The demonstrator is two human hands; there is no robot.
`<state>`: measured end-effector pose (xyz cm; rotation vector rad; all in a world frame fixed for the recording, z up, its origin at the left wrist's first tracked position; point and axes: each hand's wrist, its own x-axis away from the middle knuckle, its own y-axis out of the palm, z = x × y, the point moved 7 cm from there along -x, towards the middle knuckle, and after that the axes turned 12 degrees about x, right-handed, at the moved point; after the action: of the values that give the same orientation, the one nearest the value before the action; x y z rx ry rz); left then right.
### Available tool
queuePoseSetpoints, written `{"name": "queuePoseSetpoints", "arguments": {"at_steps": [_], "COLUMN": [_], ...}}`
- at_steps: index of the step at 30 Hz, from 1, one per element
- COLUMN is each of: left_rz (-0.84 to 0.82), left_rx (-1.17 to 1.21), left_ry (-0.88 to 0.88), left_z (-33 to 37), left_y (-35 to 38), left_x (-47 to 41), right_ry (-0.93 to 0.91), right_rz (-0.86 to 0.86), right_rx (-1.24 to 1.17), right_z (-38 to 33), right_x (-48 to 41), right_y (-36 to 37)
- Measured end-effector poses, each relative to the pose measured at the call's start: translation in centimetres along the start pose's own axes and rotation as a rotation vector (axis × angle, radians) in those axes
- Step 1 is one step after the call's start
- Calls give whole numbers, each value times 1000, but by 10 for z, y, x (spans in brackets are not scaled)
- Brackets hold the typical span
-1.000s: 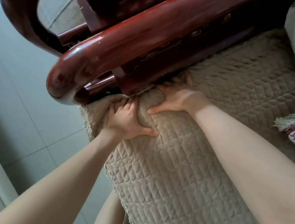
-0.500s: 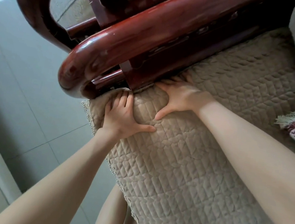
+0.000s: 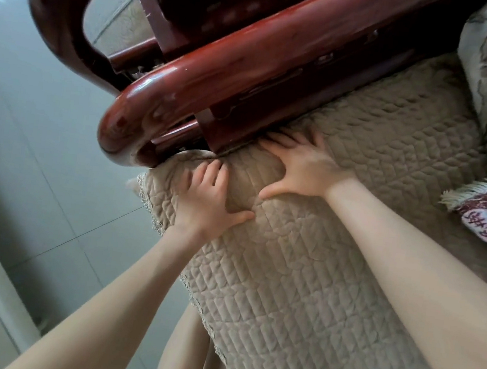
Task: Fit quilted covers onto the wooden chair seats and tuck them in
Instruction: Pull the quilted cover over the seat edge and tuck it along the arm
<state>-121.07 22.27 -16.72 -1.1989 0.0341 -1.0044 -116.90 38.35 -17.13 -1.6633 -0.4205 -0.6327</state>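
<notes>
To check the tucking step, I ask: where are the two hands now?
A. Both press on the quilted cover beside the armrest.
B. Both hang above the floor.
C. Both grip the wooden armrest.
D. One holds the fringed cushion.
A: the left hand and the right hand lie with spread fingers on the beige quilted cover, right at the foot of the red wooden armrest.
</notes>
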Motion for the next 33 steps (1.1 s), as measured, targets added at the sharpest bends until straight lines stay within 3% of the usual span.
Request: {"name": "queuePoseSetpoints", "arguments": {"at_steps": [2,5,9,19,22,26,33], "left_rz": [17,-29,-203,-311,-229,-182,-282], "left_rx": [13,16,79,64,28,10,99], "left_ry": [95,104,-71,-233,-203,1,78], "left_z": [16,38,37,31,39,81,139], "left_y": [-1,3,17,25,17,12,36], "left_x": [-2,-18,-42,-71,-54,-40,-79], "right_ry": [60,157,225,201,181,233,301], "right_rz": [12,-78,-116,-170,-102,11,-119], "right_rx": [13,48,3,-28,-61,-98,-27], "right_z": [23,64,100,114,111,132,199], "right_x": [18,30,26,-4,2,24,48], "right_y": [-2,1,3,9,3,-1,0]}}
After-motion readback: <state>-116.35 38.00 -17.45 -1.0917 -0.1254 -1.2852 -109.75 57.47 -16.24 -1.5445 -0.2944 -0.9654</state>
